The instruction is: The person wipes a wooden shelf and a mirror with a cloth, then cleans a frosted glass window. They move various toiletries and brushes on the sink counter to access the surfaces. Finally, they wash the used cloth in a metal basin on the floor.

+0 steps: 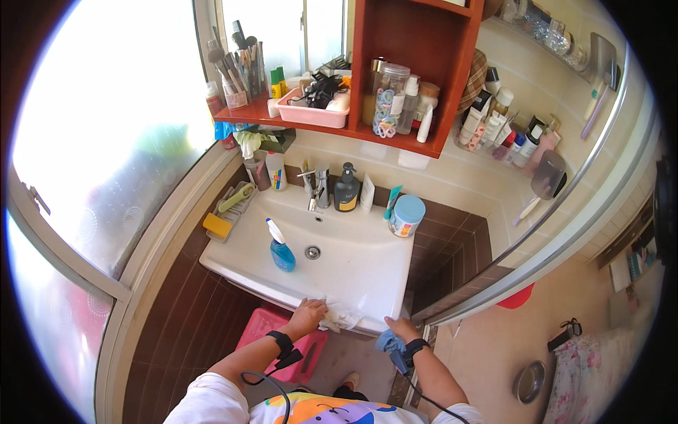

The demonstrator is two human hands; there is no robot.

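My left hand is at the front rim of the white washbasin, its fingers on the left end of a crumpled white cloth. The cloth drapes over the rim. At the basin's right front corner, my right hand has a bunched blue cloth in its grasp; the fingers are mostly hidden. A spray bottle with blue liquid and a white trigger head stands inside the basin, left of the metal drain.
Behind the basin are a chrome faucet, a black pump bottle and a blue-lidded tub. A soap rack holds a yellow sponge. A pink stool stands below. Red shelving overhangs; a glass door edge lies right.
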